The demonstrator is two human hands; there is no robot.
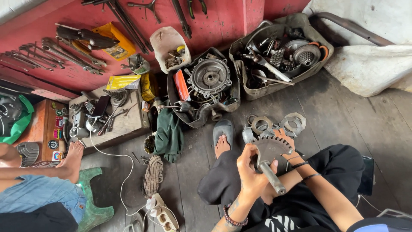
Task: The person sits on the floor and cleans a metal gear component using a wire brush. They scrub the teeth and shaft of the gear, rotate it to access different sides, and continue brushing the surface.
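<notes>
Metal rings (pixel 278 124) on floor (pixel 343 116) behind toothed sector gear (pixel 271 147)

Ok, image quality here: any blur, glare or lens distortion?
Head view: even daylight, soft shadows, no strong glare; left hand, right hand and the toothed gear shaft are sharp; wide-angle bending shows at the edges, where the red wall curves.

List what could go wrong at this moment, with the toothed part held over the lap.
1. Both hands, left hand and right hand, hold the toothed sector gear by its shaft; the teeth lie close to the right fingers and might nick them.
2. If it slips, it could drop toward the sandalled foot.
3. Loose metal rings lie on the floor beside the foot and could be kicked away.
</notes>
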